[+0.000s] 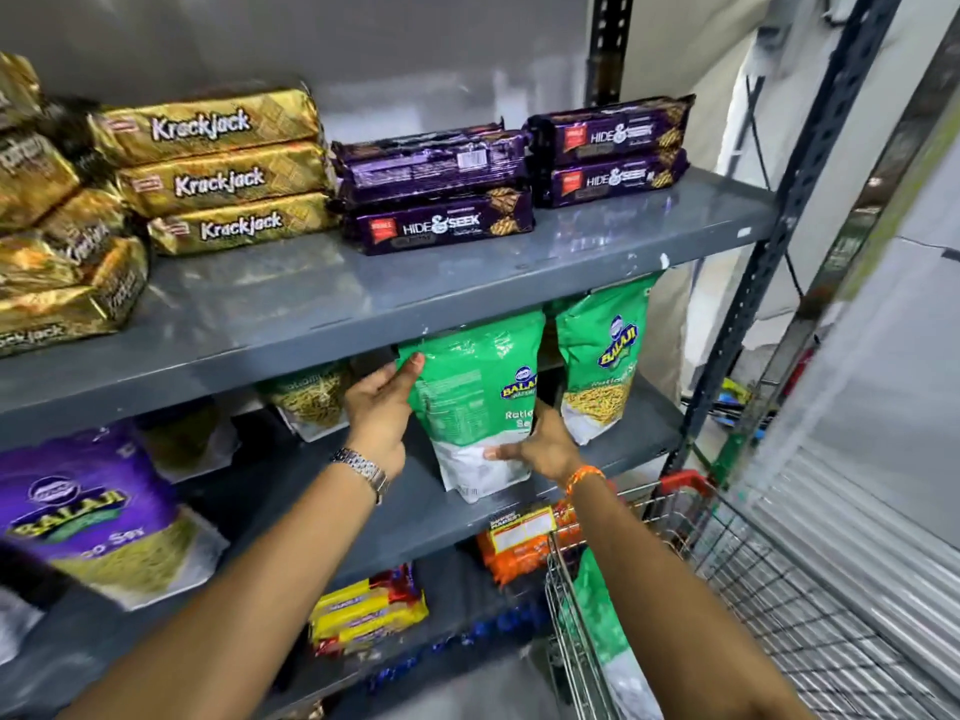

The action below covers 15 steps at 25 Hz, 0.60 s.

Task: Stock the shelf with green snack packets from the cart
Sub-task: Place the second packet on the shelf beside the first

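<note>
Both hands grip a green Balaji snack packet (475,402) standing upright on the middle shelf (395,506): the left hand (379,407) clasps its upper left edge, the right hand (540,444) its lower right side. A second green packet (602,356) stands just beside it, and another lies in the wire cart (691,589) below.

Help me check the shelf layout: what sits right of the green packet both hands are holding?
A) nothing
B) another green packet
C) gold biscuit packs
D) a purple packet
B: another green packet stands right of the held green packet, on the same shelf.
</note>
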Each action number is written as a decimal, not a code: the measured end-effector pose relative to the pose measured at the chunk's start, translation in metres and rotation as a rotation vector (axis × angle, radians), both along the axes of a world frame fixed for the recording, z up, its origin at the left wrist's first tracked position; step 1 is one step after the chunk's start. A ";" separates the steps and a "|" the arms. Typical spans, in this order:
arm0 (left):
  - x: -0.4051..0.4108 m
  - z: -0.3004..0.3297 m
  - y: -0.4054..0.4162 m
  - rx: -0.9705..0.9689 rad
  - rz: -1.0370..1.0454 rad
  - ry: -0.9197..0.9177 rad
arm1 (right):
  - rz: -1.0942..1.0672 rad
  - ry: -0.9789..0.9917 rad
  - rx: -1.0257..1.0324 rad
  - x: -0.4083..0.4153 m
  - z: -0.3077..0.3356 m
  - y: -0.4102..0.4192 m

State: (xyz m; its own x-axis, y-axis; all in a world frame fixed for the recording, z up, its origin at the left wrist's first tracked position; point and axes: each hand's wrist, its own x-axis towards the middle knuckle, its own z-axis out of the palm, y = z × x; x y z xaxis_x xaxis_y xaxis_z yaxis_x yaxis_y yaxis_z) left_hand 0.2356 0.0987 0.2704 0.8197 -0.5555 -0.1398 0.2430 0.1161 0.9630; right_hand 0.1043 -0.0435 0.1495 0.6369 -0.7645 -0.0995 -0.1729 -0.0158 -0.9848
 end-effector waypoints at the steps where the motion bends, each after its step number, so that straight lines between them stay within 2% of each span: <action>1: 0.003 -0.001 0.000 0.020 -0.008 -0.007 | -0.001 0.002 0.005 0.001 -0.002 0.000; 4: 0.000 -0.010 0.005 0.162 -0.063 0.035 | 0.065 0.039 0.026 -0.003 -0.001 -0.001; 6: -0.014 -0.028 0.012 0.260 -0.124 0.127 | 0.124 0.104 0.008 -0.007 0.001 -0.001; 10: -0.047 -0.053 0.007 0.224 -0.234 0.310 | 0.096 0.170 0.011 -0.011 0.000 0.004; 15: -0.033 -0.056 -0.013 0.173 -0.236 0.289 | 0.026 0.070 0.031 -0.026 -0.025 0.030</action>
State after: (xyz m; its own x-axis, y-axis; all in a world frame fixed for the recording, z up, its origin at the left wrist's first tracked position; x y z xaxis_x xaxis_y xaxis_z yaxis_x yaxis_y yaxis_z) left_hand 0.2025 0.0857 0.2146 0.5860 -0.6714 -0.4538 0.5071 -0.1330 0.8516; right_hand 0.0787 -0.0139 0.1250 0.6471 -0.7437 -0.1677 -0.2410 0.0091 -0.9705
